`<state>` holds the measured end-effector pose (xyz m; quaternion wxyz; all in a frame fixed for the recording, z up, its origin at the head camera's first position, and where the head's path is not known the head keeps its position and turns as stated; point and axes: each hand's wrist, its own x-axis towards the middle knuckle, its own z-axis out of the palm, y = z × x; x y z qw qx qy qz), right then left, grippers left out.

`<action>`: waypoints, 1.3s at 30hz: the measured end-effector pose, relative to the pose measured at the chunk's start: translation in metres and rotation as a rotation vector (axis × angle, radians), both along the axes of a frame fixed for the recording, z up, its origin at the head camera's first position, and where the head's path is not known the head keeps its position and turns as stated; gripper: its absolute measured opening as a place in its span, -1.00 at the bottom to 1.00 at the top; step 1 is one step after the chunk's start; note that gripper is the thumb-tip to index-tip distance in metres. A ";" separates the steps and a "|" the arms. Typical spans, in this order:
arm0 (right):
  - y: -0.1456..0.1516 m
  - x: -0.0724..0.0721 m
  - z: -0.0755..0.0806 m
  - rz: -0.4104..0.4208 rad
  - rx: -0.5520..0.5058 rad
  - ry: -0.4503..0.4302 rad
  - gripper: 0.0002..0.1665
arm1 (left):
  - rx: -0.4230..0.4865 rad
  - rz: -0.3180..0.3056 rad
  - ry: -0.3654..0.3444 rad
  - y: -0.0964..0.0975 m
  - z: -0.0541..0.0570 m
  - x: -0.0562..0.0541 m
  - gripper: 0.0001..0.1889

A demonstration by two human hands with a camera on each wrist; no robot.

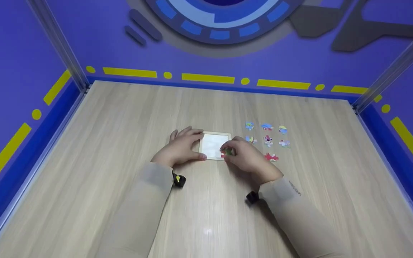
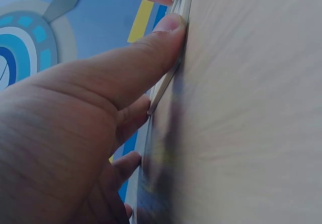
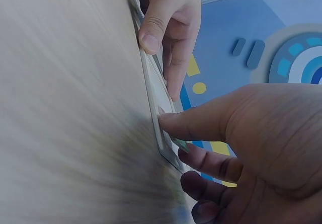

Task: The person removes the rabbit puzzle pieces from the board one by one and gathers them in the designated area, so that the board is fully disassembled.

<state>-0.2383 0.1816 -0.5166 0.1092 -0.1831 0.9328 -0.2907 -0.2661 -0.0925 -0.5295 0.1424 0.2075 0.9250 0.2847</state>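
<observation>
A square puzzle tray (image 1: 212,146) with a pale wooden rim and a white inside lies flat on the table. My left hand (image 1: 182,148) holds its left side, thumb at the near corner and index finger at the far one; the left wrist view shows the thumb (image 2: 168,25) on the rim. Over the tray's near right corner, my right hand (image 1: 246,156) pinches a red and green jigsaw piece (image 1: 224,153) between thumb and fingers. In the right wrist view that piece (image 3: 180,144) is tilted close above the tray and partly hidden by the fingers.
Right of the tray, several loose jigsaw pieces lie in rough rows, among them a blue one (image 1: 249,125), a character piece (image 1: 268,141) and a red one (image 1: 271,157). The wooden table (image 1: 127,118) meets purple and blue panels (image 1: 206,57) at its back and sides.
</observation>
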 end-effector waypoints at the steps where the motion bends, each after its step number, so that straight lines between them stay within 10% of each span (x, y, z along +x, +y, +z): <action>1: 0.000 0.000 0.000 0.000 0.000 -0.001 -0.73 | -0.001 0.000 -0.001 0.000 0.000 0.000 0.01; 22: 0.014 0.004 0.007 -0.016 -0.016 -0.046 -0.52 | 0.010 0.001 -0.006 0.001 0.001 0.000 0.00; 39: 0.094 0.025 -0.001 -0.008 0.004 -0.036 -0.56 | 0.016 0.010 -0.019 0.000 0.000 0.000 0.03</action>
